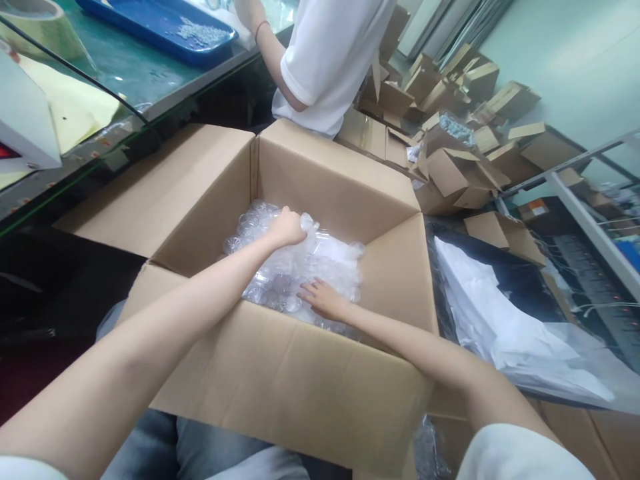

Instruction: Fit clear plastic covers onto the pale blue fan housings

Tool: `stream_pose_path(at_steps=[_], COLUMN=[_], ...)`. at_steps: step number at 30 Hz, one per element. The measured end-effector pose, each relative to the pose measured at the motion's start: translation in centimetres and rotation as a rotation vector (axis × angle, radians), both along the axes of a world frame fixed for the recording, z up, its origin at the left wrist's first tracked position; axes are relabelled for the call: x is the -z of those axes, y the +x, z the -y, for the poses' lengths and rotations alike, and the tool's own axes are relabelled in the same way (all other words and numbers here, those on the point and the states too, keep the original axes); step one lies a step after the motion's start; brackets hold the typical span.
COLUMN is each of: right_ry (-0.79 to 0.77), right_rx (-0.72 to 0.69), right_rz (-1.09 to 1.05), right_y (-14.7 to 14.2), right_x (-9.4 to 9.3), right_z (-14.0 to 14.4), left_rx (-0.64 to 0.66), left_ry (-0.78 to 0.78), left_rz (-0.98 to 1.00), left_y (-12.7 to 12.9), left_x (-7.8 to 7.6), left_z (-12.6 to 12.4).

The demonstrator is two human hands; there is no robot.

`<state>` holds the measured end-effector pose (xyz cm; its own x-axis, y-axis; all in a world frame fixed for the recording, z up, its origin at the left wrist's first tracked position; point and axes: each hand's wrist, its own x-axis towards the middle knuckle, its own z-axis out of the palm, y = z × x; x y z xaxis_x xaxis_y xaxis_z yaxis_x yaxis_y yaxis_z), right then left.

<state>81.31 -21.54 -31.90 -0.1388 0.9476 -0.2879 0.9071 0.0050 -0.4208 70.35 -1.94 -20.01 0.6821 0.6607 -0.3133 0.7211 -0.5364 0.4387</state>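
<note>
A large cardboard box [395, 280] stands open in front of me with its flaps folded out. Many clear, rounded plastic pieces [265, 293] lie inside, with a whitish translucent sheet or bag [335, 250] among them; their exact kind is hard to make out. My left hand [289, 227] is closed on a bunch of the translucent plastic near the middle of the box. Lower and to the right, my right hand [324, 299] lies over the clear pieces, its fingers spread.
At the upper left is a green-topped bench [135, 83] with a blue tray [165, 30] of small pale pieces and a tape roll [43, 27]. A person in a white shirt [335, 60] is beyond the box. Cardboard boxes [453, 173] and white sheeting [505, 327] lie to the right.
</note>
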Motion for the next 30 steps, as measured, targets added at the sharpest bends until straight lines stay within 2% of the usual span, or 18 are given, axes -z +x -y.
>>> stream_pose_path(at_steps=[4, 7, 12, 17, 19, 21, 26, 30], right_ry=[0.084, 0.089, -0.054, -0.066, -0.033, 0.026, 0.224, 0.316], right_rx=[-0.04, -0.098, -0.331, -0.351, -0.299, -0.188, 0.271, 0.521], right_rz=[0.183, 0.291, 0.318, 0.255, 0.168, 0.064, -0.191, -0.423], right_y=[1.8, 1.6, -0.8, -0.3, 0.5, 1.4, 4.0, 5.0], right_x=[-1.4, -1.7, 0.9, 2.9, 3.0, 2.9, 1.6, 0.3], right_z=[-1.6, -1.4, 0.5, 0.3, -0.2, -0.8, -4.3, -6.2], left_rx=[0.04, 0.058, 0.037, 0.002, 0.002, 0.04, 0.224, 0.216], left_ry=[-0.023, -0.045, -0.056, -0.044, -0.061, -0.104, -0.337, -0.399], left_rz=[-0.041, -0.05, -0.015, 0.068, 0.087, 0.098, 0.031, 0.043], left_y=[0.0, 0.0, -0.2, -0.6, -0.6, -0.6, -0.2, 0.1], left_x=[0.0, -0.2, -0.7, -0.8, -0.7, -0.7, -0.3, -0.1], left_z=[0.2, 0.2, 0.3, -0.7, -1.0, -0.9, 1.1, 2.1])
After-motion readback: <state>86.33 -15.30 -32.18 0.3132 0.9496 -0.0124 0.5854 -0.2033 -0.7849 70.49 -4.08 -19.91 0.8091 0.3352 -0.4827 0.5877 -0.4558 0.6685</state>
